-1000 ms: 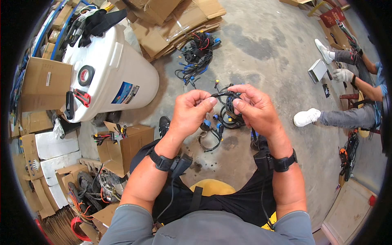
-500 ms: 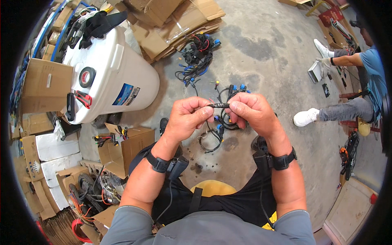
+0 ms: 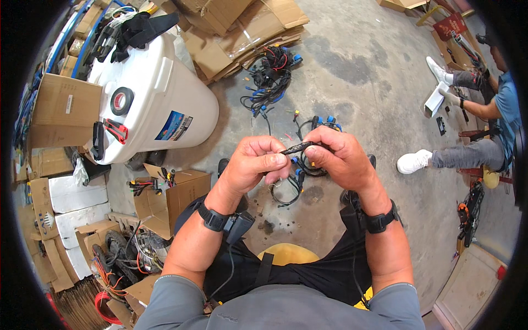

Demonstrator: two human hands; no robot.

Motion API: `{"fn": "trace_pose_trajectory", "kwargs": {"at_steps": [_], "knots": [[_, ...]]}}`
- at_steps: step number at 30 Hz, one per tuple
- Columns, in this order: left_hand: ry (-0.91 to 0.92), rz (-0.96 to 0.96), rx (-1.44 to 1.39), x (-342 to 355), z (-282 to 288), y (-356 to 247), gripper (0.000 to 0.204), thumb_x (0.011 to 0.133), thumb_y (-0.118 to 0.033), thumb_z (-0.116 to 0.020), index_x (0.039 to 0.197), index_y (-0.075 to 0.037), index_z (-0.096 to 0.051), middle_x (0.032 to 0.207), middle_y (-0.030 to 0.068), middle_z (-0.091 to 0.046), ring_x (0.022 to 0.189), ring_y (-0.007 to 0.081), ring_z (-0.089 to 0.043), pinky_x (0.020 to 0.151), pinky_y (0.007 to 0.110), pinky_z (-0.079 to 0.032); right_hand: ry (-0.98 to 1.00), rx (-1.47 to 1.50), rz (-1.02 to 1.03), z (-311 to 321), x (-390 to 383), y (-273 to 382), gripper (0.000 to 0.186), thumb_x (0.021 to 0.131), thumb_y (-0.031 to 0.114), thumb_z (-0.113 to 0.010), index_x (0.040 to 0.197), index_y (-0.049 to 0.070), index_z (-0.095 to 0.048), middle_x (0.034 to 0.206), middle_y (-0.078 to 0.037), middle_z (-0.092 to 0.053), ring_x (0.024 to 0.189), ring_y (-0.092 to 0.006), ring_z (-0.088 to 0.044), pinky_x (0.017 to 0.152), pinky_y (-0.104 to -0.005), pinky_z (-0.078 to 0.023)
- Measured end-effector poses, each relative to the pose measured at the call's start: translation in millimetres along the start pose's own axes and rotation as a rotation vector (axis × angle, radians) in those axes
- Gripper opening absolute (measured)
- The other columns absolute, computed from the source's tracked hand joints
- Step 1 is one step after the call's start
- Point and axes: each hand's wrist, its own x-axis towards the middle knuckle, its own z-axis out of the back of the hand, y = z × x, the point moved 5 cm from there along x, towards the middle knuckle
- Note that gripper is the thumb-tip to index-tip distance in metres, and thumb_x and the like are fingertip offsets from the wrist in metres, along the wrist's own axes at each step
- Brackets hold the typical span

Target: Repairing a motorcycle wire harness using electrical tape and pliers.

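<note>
A black cable point(image 3: 297, 148), apparently wrapped in tape, stretches between my two hands above the floor. My left hand point(image 3: 258, 159) pinches one end of it between thumb and fingers. The other side is gripped by my right hand point(image 3: 338, 154), with the thumb pressed on top. Below and behind my hands, a coiled wiring harness point(image 3: 301, 173) with blue connectors hangs or lies; I cannot tell which. Farther off on the concrete floor is a heap of black cables point(image 3: 270, 82) with blue and yellow connectors.
A white lidded barrel point(image 3: 187, 104) at left carries a tape roll point(image 3: 121, 101), a red-handled tool point(image 3: 115, 131) and black gloves point(image 3: 144, 34). Flattened cardboard point(image 3: 236, 38) lies behind. An open box point(image 3: 179, 201) stands by my left knee. At right sits another person point(image 3: 503, 104) holding a white object.
The cable between my hands has tilted, its right side rising slightly, and more of it shows by my right hand. The view has shifted a little. The other person has leaned and moved an arm.
</note>
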Motion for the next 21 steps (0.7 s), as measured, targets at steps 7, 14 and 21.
{"fn": "trace_pose_trajectory", "kwargs": {"at_steps": [7,14,21], "knots": [[0.007,0.115,0.051,-4.6,-7.3,-1.5,0.02,0.09,-0.019,-0.065,0.083,0.0,-0.063,0.071,0.0116,-0.065,0.047,0.0088,-0.046,0.044,0.022,-0.035,0.065,0.008,0.115,4.3,-3.1,-1.8,0.015,0.092,0.016,-0.061,0.098,0.002,-0.064,0.077,-0.004,-0.06,0.069,-0.0077,-0.053,0.064,-0.0263,-0.046],[-0.018,0.132,0.307,-4.8,-7.7,1.3,0.021,0.092,-0.021,-0.064,0.087,-0.002,-0.067,0.073,0.0055,-0.067,0.054,0.0059,-0.05,0.049,0.021,-0.039,0.289,0.027,-0.042,-7.1,1.3,-2.3,0.02,0.093,0.02,-0.06,0.091,0.001,-0.067,0.07,-0.003,-0.06,0.068,-0.009,-0.053,0.062,-0.0278,-0.046],[0.021,0.22,0.443,-2.8,-5.3,1.6,0.02,0.091,-0.021,-0.065,0.084,-0.003,-0.07,0.072,0.0024,-0.067,0.057,0.0067,-0.052,0.052,0.023,-0.042,0.199,-0.153,0.123,-8.8,2.8,0.9,0.014,0.09,0.015,-0.061,0.086,0.002,-0.065,0.073,-0.01,-0.063,0.065,-0.0245,-0.06,0.062,-0.0326,-0.048]]}}
